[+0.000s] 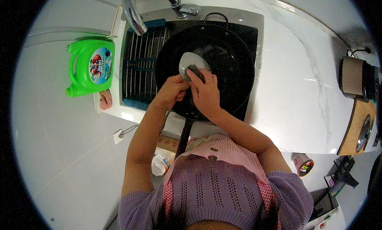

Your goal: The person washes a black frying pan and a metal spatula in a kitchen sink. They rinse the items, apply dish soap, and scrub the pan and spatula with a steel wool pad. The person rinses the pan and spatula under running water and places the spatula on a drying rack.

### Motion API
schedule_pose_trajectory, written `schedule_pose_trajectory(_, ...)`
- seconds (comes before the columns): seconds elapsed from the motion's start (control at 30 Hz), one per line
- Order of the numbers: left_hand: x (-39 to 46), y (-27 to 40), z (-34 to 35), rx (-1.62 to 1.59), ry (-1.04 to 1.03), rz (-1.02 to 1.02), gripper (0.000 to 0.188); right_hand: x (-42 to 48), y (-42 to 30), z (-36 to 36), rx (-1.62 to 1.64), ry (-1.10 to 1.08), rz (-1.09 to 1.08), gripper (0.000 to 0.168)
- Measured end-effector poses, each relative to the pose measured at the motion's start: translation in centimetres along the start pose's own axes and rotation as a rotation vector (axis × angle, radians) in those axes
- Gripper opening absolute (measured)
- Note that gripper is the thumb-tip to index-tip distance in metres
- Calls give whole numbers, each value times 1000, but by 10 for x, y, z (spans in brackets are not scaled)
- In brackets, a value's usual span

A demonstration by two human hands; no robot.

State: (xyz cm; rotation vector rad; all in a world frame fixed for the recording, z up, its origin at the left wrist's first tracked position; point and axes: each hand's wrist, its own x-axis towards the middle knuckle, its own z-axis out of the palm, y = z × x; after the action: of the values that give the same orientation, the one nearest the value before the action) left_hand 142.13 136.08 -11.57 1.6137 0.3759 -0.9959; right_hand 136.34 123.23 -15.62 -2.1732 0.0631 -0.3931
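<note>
Over the sink, my left hand (171,91) grips a metal wok spatula (191,59) close to the neck of its blade. Part of the spatula's handle shows below my left wrist. My right hand (207,92) presses a dark scouring pad (195,71) onto the lower part of the blade. Beneath both hands is a large black wok (231,83), resting in the sink (259,47). Its long handle (184,134) points towards my body, and a loop handle sits at its far side. The inside of the wok has wet-looking glints.
A chrome faucet (135,18) hangs over the sink's left part, above a wire rack (143,68). On the left stand a green detergent jug (80,68) and a pink cloth (105,100). An appliance (353,77) and wooden board (349,134) lie far right, with a bin (303,164) below the counter.
</note>
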Motion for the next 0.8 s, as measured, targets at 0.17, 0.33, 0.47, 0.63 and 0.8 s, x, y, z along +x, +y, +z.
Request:
schedule_pose_trajectory(0.17, -2, -8, -15, -58, -105, -17, 15, 12, 34, 9, -86, 15, 190, 30)
schedule_pose_trajectory(0.33, -10, 1, -9, -74, -131, 48, 21, 18, 62, -2, -115, 8, 260, 28)
schedule_pose_trajectory(0.47, -3, -1, -8, -76, -117, 60, 20, 14, 60, -5, -43, 66, 272, 28)
schedule_pose_trajectory(0.63, 1, -4, -8, 113, -130, -7, 19, 14, 38, -12, -79, 64, 141, 27)
schedule_pose_trajectory(0.8, -8, -3, -11, 141, -224, -61, 19, 18, 47, -11, -222, -24, 159, 26)
